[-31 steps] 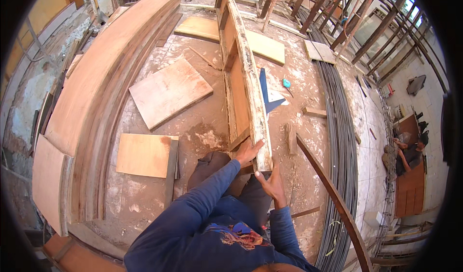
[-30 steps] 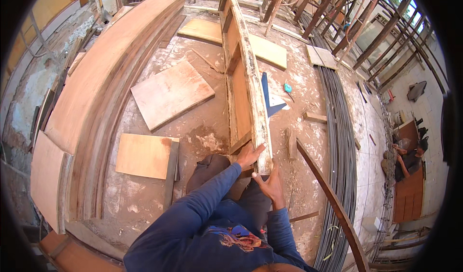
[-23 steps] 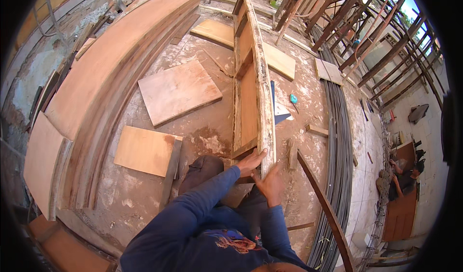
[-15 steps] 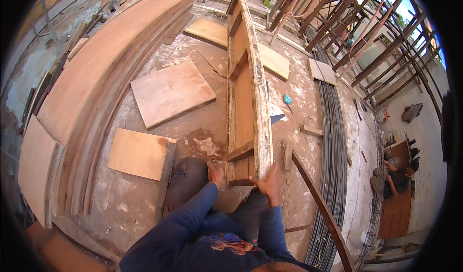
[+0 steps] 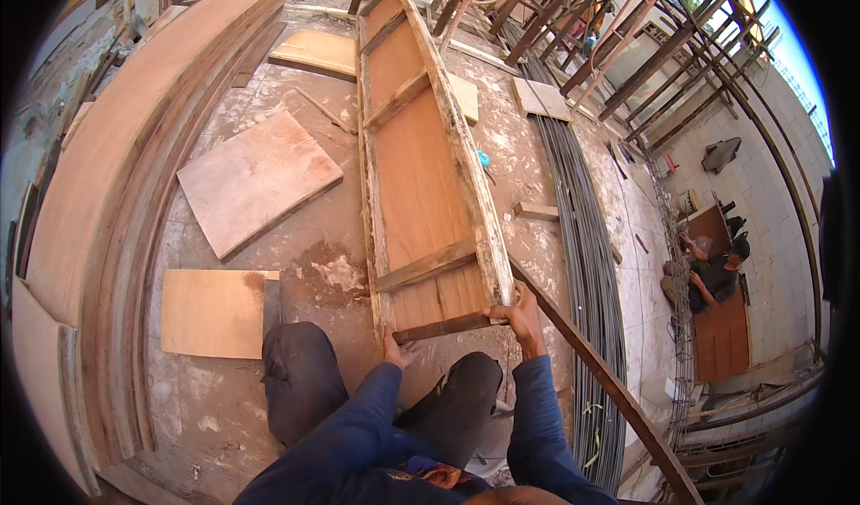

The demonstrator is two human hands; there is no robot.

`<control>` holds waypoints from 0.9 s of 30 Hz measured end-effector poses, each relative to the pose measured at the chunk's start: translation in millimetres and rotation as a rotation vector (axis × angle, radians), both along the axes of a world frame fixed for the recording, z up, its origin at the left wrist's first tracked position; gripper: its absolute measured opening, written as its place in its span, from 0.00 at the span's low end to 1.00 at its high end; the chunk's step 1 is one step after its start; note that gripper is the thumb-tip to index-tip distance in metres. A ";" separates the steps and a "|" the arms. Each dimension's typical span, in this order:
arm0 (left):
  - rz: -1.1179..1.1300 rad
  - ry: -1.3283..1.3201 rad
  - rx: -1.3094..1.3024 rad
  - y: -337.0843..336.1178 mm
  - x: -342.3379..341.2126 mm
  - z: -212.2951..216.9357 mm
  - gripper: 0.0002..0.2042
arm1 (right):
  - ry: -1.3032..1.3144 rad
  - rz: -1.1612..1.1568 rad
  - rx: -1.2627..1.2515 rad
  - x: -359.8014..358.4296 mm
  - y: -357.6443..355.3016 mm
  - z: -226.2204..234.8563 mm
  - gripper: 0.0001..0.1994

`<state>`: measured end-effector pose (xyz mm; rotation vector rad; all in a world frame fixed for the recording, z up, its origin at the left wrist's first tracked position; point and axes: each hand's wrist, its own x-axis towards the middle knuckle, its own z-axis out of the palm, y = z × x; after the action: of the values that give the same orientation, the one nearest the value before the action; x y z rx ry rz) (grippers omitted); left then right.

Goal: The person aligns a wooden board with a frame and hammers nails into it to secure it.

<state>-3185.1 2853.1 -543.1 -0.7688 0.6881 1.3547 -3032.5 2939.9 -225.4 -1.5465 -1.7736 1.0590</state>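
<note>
A long formwork panel (image 5: 421,174) of plywood, with a rough timber frame and several cross battens, stretches away in front of me, tilted so its ribbed inner side shows. My right hand (image 5: 521,315) is closed around the near right corner, thumb over the end batten. At the near left corner, my left hand (image 5: 396,351) grips the frame from below; part of its fingers is hidden. My knees are bent on both sides of my left forearm.
Plywood pieces (image 5: 260,183) lie left of the panel, beside a tall stack of boards (image 5: 134,183). To the right run steel rebars (image 5: 582,281) and a slanting timber (image 5: 609,380). Another person (image 5: 717,277) sits at far right. Timber props (image 5: 663,66) stand behind.
The panel has tipped from nearly on edge to the right, exposing more of its inner face. My left hand has come onto its near left corner; my right hand keeps hold.
</note>
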 end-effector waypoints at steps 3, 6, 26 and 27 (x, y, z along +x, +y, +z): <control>0.210 0.092 0.013 -15.2 0.0 19.9 0.31 | 0.188 -0.071 -0.188 -8.1 -1.2 46.7 0.26; 0.299 0.210 -0.044 -25.3 -32.8 63.6 0.21 | 0.313 -0.093 -0.232 20.0 7.6 12.9 0.26; 0.704 0.856 0.102 -57.5 -204.0 234.7 0.24 | 0.858 -0.123 -0.685 -26.2 -26.6 -84.0 0.21; 0.720 0.926 0.094 -59.1 -212.8 226.6 0.25 | 0.900 -0.133 -0.686 -34.5 -28.9 -92.1 0.22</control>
<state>-3397.9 2794.0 -316.6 -0.2626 1.0980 2.4342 -3067.0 2911.0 -317.6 -1.1599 -0.7086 2.0037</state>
